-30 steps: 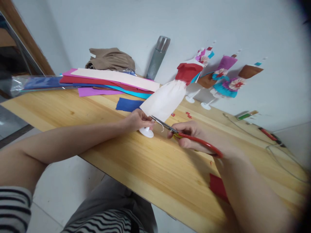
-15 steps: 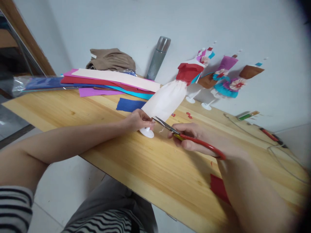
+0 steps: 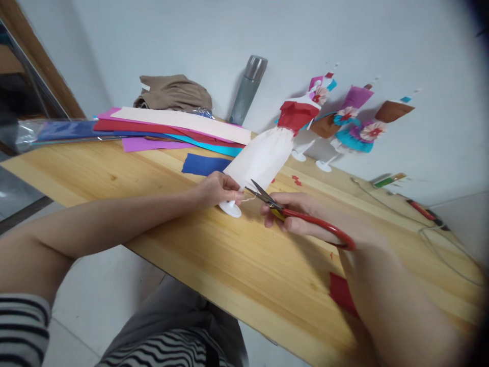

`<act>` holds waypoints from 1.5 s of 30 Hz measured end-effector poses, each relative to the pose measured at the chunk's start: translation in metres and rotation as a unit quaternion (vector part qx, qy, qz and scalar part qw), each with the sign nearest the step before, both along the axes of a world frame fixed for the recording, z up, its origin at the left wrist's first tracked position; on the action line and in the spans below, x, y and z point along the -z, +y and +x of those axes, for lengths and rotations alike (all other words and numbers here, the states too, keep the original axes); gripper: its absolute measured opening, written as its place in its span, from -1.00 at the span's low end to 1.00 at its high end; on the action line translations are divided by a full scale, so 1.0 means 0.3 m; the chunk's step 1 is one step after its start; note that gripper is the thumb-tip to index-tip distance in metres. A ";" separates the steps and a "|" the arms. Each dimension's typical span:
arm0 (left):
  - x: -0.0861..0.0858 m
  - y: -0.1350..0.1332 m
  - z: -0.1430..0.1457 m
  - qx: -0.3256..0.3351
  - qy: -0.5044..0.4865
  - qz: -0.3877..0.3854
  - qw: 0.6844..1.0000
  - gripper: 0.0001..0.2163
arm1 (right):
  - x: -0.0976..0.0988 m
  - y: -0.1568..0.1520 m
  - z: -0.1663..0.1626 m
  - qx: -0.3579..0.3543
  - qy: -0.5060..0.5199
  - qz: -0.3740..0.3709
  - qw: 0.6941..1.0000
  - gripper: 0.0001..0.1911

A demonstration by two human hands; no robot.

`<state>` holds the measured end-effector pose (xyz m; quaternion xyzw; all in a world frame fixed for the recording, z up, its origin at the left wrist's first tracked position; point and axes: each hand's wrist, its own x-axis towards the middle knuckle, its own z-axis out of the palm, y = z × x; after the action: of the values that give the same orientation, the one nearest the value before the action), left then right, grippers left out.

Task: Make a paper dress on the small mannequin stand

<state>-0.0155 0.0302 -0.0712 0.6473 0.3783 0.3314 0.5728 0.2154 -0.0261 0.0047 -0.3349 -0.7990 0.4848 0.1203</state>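
Near edge of the table [image 3: 214,255] slants from 9 to 5 o'clock, bare wood lying at 6 o'clock from the hands; at 12 o'clock beyond them stands the dress form [image 3: 277,142], red bodice [image 3: 296,116] creased, white skirt [image 3: 257,160] gathered at the waist; the left hand [image 3: 219,188] pinches the skirt's lower edge; the right hand [image 3: 297,201] grips red-handled scissors [image 3: 305,217], blades parted near a thin strip [image 3: 250,198]; at 11 o'clock, brown cloth [image 3: 175,94] bears a pale tag [image 3: 145,87], too small to read.
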 end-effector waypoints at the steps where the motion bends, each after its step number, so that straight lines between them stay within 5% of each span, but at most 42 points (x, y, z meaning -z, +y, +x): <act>1: -0.005 -0.002 0.000 -0.004 0.005 -0.006 1.000 -0.88 | 0.000 0.000 -0.001 -0.001 0.005 -0.001 1.000 -0.41; 45: 0.003 0.008 -0.002 -0.038 0.028 -0.006 0.999 -0.86 | 0.021 0.002 0.005 0.019 0.022 0.010 1.000 -0.46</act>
<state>-0.0160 0.0325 -0.0723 0.6379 0.4206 0.3327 0.5527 0.2169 -0.0254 -0.0015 -0.3381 -0.7944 0.4815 0.1508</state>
